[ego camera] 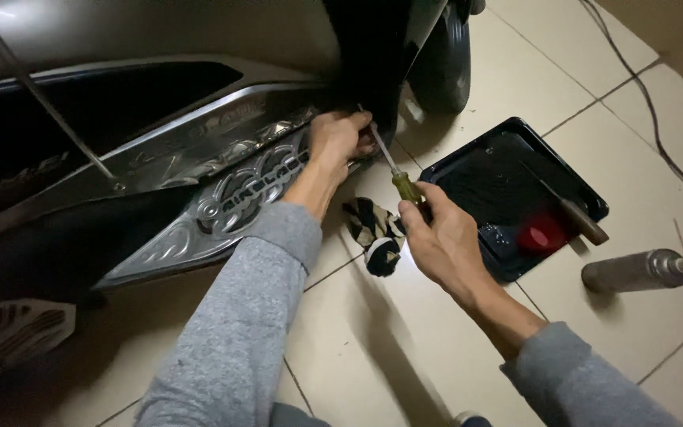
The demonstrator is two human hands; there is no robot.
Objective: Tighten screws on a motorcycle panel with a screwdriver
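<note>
My right hand [442,241] grips a screwdriver [393,170] by its yellow handle; the metal shaft points up and left toward the underside of a scooter's body. My left hand [340,136] rests at the edge of the silver embossed footboard panel [223,198], its fingers curled around the screwdriver's tip area. Both arms wear grey sleeves. What the tip touches is hidden in shadow.
A black tray [484,178] on the tiled floor holds a red cap [543,233] and a wooden-handled tool [575,215]. A grey spray can [634,270] lies to its right. A patterned cloth [375,231] lies between my hands. The scooter's tyre [443,55] stands behind; a cable [650,103] runs across the floor.
</note>
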